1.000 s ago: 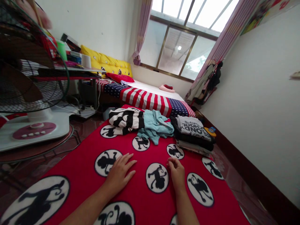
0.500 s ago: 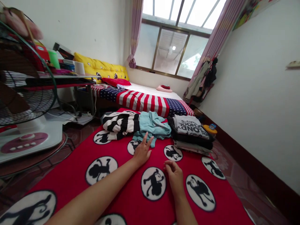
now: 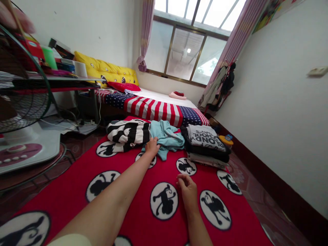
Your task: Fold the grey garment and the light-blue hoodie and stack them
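My left hand [image 3: 152, 146] is stretched forward and its fingers close on the near edge of a crumpled light blue garment [image 3: 167, 135] lying on the red blanket [image 3: 143, 181] with black-and-white monkey circles. My right hand [image 3: 188, 190] rests on the blanket nearer to me, fingers loosely curled, holding nothing. A black-and-white striped garment [image 3: 126, 132] lies just left of the blue one. To its right stands a pile of folded clothes [image 3: 206, 143] with a grey printed shirt on top.
A standing fan [image 3: 20, 112] is at the left, with a cluttered desk [image 3: 56, 77] behind it. Beyond the clothes is a bed [image 3: 159, 106] with a stars-and-stripes cover. A white wall [image 3: 282, 112] runs along the right, with bare tiled floor beside the blanket.
My left hand lifted off the blanket near me, reached forward and took hold of the blue garment. My right hand has barely moved.
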Demonstrator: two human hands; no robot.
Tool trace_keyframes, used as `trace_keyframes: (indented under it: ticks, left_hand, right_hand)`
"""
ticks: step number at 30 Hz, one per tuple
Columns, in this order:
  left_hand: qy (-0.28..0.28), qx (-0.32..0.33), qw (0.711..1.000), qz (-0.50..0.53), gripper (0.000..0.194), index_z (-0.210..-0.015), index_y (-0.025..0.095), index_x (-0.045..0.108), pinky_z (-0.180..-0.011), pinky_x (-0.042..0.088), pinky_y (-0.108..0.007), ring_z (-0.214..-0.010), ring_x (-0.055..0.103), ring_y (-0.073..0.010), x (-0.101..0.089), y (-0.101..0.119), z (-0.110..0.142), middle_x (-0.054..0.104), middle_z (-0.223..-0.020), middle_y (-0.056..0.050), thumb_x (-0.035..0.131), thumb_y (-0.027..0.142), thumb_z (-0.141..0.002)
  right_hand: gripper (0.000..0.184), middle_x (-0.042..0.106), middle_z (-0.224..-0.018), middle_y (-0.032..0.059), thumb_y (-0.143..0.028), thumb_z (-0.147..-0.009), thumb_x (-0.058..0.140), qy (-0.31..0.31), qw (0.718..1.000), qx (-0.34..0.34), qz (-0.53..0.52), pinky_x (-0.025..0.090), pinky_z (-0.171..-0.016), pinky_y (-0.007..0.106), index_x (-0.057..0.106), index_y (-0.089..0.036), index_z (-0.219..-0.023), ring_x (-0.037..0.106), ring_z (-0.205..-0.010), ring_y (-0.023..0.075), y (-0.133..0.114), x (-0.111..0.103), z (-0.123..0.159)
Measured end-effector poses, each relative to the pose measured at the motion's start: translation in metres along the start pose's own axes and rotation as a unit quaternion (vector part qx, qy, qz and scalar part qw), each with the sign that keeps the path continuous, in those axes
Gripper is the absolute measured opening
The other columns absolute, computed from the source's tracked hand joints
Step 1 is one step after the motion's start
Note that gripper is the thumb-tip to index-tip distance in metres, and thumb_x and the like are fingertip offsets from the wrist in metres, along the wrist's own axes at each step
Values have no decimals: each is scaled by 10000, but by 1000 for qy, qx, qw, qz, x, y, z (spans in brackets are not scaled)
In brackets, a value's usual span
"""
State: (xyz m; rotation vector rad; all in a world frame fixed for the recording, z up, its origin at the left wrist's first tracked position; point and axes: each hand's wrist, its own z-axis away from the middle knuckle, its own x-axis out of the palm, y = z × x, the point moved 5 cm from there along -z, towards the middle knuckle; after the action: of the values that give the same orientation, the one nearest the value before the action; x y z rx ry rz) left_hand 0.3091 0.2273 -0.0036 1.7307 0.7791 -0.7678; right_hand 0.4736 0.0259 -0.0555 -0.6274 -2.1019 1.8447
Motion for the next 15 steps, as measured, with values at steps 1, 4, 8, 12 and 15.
trace_keyframes:
  ticks: [1, 4, 8, 12, 15]
  left_hand:
    - [-5, 8, 1000, 8, 304, -1148, 168, 596, -842, 492, -365, -977, 637, -235, -1, -3, 0, 619, -1128, -108, 594, 326, -888]
    - [-16, 34, 999, 34, 227, -1092, 150, 594, -856, 490, -385, -956, 623, -197, 0, -10, 10, 647, -1053, -67, 541, 297, -927]
    - [-38, 73, 994, 66, 140, -1018, 181, 579, -818, 453, -289, -944, 628, -180, -3, -17, 51, 672, -978, -52, 478, 193, -922]
    - [-85, 120, 986, 79, 77, -893, 218, 575, -715, 418, -253, -856, 637, -184, -21, -17, 121, 677, -884, -16, 511, 182, -868]
    - [-135, 171, 973, 80, 79, -832, 237, 574, -649, 390, -241, -798, 643, -179, -31, -10, 187, 679, -834, 16, 586, 166, -800]
  right_hand:
    - [286, 673, -737, 33, -422, -714, 677, 3, 1000, 0, -1, 487, -593, 272, 674, -161, -833, 628, -625, 174, 1, 0, -1]
    - [279, 658, -707, 23, -416, -719, 672, 11, 1000, 1, -8, 481, -568, 263, 669, -162, -835, 622, -609, 170, 3, -1, -4]
    - [274, 658, -707, 19, -409, -709, 683, 14, 1000, 3, -18, 488, -571, 262, 661, -166, -833, 620, -609, 166, 5, -1, -5]
    - [317, 657, -701, 18, -432, -693, 691, 25, 999, 6, -31, 495, -581, 277, 656, -164, -859, 615, -609, 172, 5, -4, -5]
    - [415, 684, -774, 34, -487, -700, 675, 67, 997, 3, -32, 498, -604, 299, 647, -161, -955, 622, -653, 192, 4, -12, -5]
